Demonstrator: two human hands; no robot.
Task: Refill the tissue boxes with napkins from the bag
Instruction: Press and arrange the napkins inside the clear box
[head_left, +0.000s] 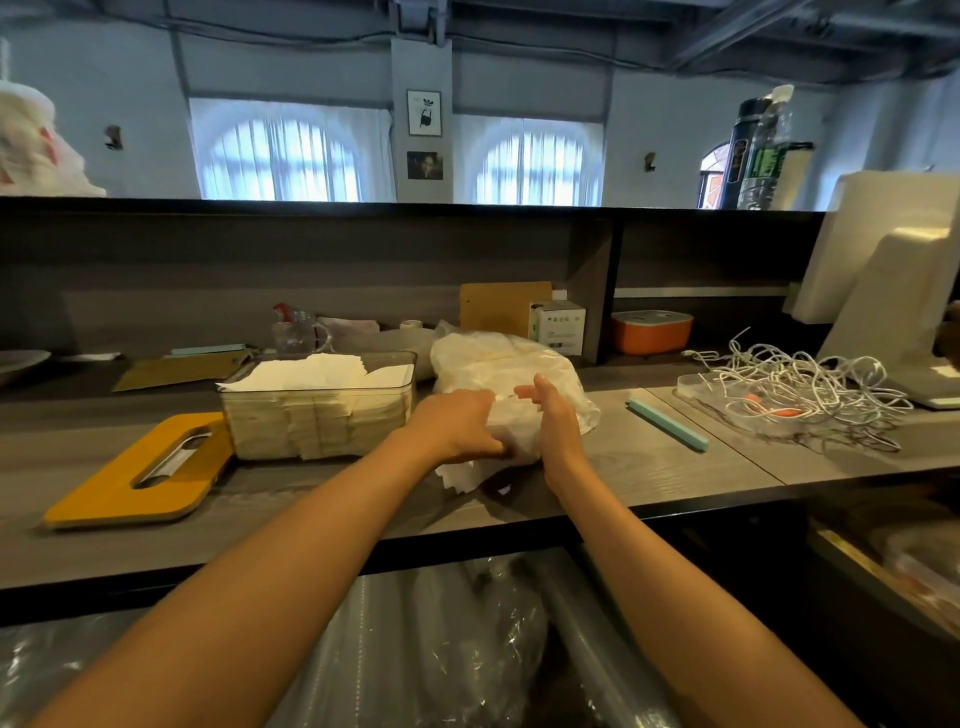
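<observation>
A clear plastic bag of white napkins (506, 366) lies on the wooden counter (649, 462), its mouth toward me. My left hand (460, 426) grips a stack of napkins (467, 475) at the bag's mouth, fingers curled around it. My right hand (550, 410) rests against the bag's right side with fingers straight. To the left stands a clear tissue box (317, 415), uncovered and filled with white napkins to its rim. Its yellow lid (140, 473), with a slot in the middle, lies flat on the counter left of the box.
A teal strip (667, 423) lies right of the bag. A clear tray with tangled white cable (795, 387) sits farther right, beside a white monitor stand (883, 291). An orange container (652, 332), small boxes and a glass jug line the back. Plastic-wrapped items lie below the counter edge.
</observation>
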